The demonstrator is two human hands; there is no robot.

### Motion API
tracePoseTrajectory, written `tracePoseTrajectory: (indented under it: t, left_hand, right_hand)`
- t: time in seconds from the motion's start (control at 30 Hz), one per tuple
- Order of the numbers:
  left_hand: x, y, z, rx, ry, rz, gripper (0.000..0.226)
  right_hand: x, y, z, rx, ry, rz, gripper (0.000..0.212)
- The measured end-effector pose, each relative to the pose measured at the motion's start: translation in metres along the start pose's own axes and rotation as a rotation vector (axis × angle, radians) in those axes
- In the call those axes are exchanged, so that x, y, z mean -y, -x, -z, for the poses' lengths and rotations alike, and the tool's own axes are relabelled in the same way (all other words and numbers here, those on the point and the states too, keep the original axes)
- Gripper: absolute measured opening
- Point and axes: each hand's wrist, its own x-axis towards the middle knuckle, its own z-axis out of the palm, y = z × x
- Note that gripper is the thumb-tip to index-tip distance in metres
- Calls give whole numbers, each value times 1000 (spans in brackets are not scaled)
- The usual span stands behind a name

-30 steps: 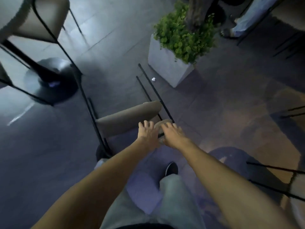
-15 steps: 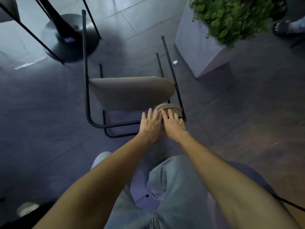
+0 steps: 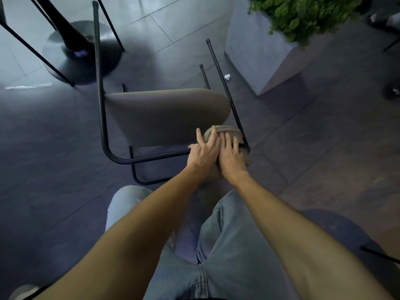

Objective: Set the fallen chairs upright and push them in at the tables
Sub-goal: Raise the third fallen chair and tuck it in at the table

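Note:
A chair with a beige seat (image 3: pixel 164 118) and a black tube frame (image 3: pixel 100 100) lies tipped over on the dark tiled floor, its legs pointing away from me. Its small beige backrest (image 3: pixel 229 129) is at the near right end. My left hand (image 3: pixel 203 152) and my right hand (image 3: pixel 230 156) lie side by side on that backrest, fingers fairly straight and laid over its top. The left thumb reaches toward the frame bar under the seat. The backrest's underside is hidden by my hands.
A round black table base (image 3: pixel 82 59) with its pedestal stands at the far left, thin black chair legs (image 3: pixel 32 46) beside it. A grey planter (image 3: pixel 255 50) with a green bush stands at the far right, a white paper scrap (image 3: pixel 227 76) near it. Another black leg (image 3: pixel 378 254) shows lower right.
Over the last second the seat has turned from nearly edge-on to showing its broad face, and the view has come closer. Both hands have stayed on the backrest.

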Motion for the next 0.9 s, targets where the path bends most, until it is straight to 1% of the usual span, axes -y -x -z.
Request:
tracePoseTrajectory:
  t: [0.07, 0.13, 0.23, 0.3, 0.37, 0.47, 0.6, 0.7, 0.83, 0.9]
  left_hand:
    - [0, -1, -2, -6, -24, -5, 57]
    - [1, 0, -8, -4, -46, -1, 55]
    - [4, 1, -13, -36, -42, 10, 51]
    - [7, 2, -15, -56, -37, -2, 50]
    - [7, 7, -15, -48, -47, -7, 52]
    - [4, 10, -11, -41, -71, -11, 50]
    - [-2, 9, 9, 44, -42, -54, 41]
    - [-8, 22, 22, 106, -50, -80, 36]
    - [-1, 49, 49, 207, -8, -98, 39]
    - [1, 56, 68, 232, 7, -109, 40]
  right_hand:
    - [1, 5, -4, -38, 26, -21, 62]
    - [2, 9, -6, -76, 54, -30, 61]
    - [5, 9, -4, -29, 46, 3, 62]
    - [5, 11, -1, -28, 18, 16, 63]
    - [7, 15, 0, -17, 11, 17, 67]
    - [7, 20, -1, -10, -5, 15, 65]
    - [0, 29, 9, 21, -64, 3, 55]
    - [2, 50, 17, 61, -167, -42, 51]
    - [15, 76, 41, 124, -95, -26, 52]
    - [15, 87, 58, 158, -98, -13, 51]
